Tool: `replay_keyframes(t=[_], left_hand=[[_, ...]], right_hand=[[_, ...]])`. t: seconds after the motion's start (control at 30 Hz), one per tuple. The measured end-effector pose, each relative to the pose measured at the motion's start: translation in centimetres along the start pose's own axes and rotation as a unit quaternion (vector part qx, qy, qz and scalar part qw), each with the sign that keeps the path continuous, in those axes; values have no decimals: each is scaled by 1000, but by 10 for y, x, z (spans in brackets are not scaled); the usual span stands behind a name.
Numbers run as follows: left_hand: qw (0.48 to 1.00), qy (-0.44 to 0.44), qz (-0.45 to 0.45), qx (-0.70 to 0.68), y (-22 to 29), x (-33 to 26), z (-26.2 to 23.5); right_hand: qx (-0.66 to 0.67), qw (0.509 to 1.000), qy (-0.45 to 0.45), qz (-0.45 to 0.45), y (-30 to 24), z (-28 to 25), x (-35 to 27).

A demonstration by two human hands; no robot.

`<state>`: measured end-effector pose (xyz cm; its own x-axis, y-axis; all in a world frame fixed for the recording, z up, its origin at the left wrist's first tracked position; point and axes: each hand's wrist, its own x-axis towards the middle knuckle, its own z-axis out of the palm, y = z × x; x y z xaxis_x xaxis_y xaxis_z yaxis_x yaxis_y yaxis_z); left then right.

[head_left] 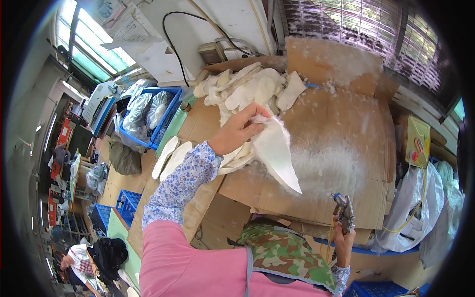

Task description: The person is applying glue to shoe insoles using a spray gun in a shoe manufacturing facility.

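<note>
My left hand [236, 132] pinches the end of a white insole [275, 153] with a fluffy edge, holding it up over the cardboard-covered bench so that its pointed end hangs toward the lower right. Wrapped in my right hand [342, 243], at the bench's near edge, is a metal spray gun [345, 214] with a thin yellow hose; its nozzle points up and to the left, apart from the insole. A heap of white fleecy insoles [252, 90] lies at the back of the bench, and more lie partly hidden behind my left hand.
Two pale insoles [165, 157] lie apart on the left. A blue crate [174, 97] holds plastic-wrapped bundles. White residue coats the cardboard sheet [316, 119]. On the right are a yellow box [418, 141] and plastic bags [415, 205]. Another person [81, 262] is far off at lower left.
</note>
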<state>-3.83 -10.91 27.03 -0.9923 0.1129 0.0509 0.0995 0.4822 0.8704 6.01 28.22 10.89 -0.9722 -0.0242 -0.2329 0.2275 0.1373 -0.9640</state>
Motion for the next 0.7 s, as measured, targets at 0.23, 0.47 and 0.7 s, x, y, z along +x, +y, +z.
replay_keyframes(t=[0.23, 0.47, 0.7], left_hand=[[987, 119, -69, -85, -36, 7, -46], [914, 376, -8, -155, -143, 28, -214], [809, 525, -54, -259, -351, 104, -325]], right_hand=[[-38, 999, 4, 34, -11, 15, 6], [-18, 997, 53, 57, 3, 57, 24], [-124, 985, 53, 106, -8, 116, 15]])
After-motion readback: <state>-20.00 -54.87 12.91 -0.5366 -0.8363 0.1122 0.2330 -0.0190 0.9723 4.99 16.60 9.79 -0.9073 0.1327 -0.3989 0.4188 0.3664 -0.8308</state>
